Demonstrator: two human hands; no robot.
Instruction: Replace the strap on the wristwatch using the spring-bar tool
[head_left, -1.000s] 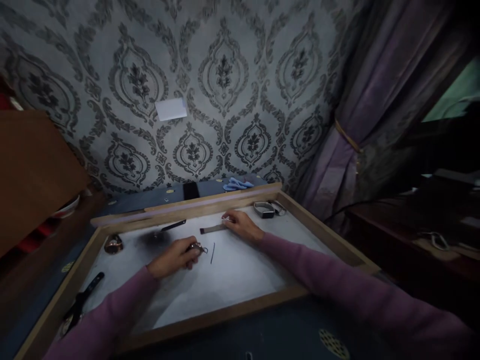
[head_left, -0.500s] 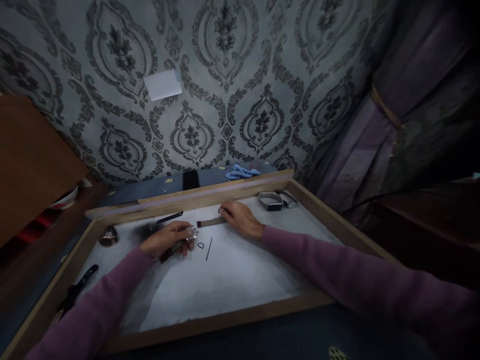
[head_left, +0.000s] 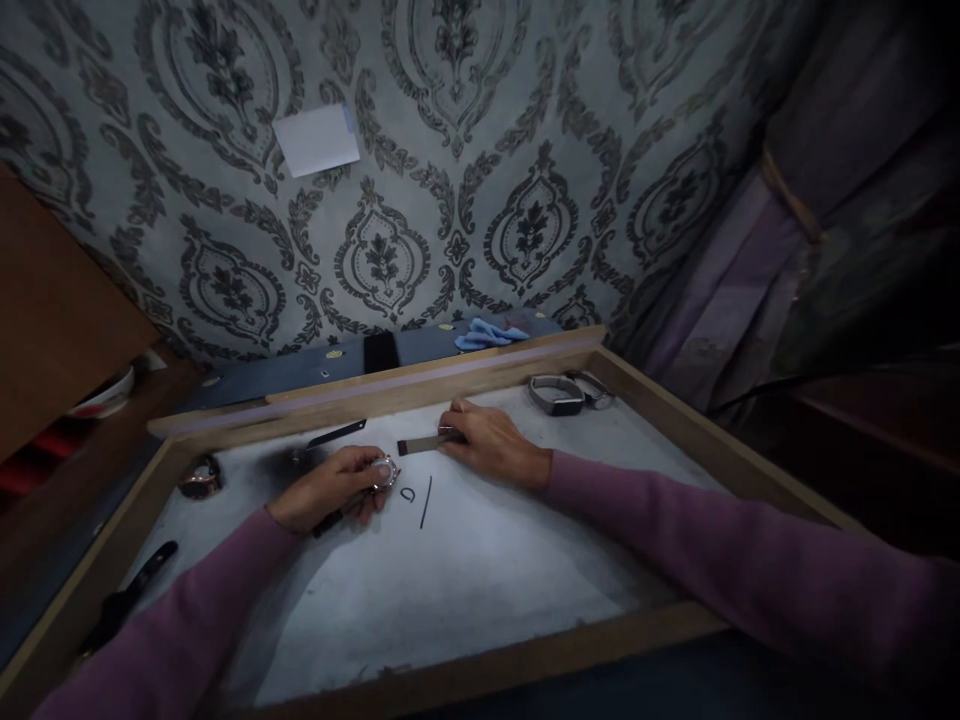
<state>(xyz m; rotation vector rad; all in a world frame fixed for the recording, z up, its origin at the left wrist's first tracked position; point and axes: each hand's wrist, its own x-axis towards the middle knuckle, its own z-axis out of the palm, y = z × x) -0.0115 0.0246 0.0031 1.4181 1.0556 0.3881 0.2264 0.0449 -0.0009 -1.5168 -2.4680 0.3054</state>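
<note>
My left hand (head_left: 334,487) is closed on a silver-cased watch (head_left: 385,472), its thumb over the dial; a dark strap shows beneath the hand. To the right, my right hand (head_left: 487,440) is closed on a grey mesh strap (head_left: 421,445) with a dark end that points left towards the watch. The strap's other end is hidden by the fingers. Between and below the hands, a small dark ring (head_left: 407,495) and a thin dark bar (head_left: 426,502) lie on the white surface. A dark flat strip (head_left: 337,434) lies just behind my left hand.
A wooden-rimmed tray (head_left: 450,660) surrounds the work surface. Inside lie a grey-banded watch (head_left: 556,396) and another watch (head_left: 592,390) at back right, a rose-gold watch (head_left: 201,480) at left and a black strap (head_left: 135,590). Behind the rim is a blue cloth (head_left: 489,335).
The camera view has shifted and come slightly closer. My right hand has tilted a little over the mesh strap, while my left hand keeps hold of the watch.
</note>
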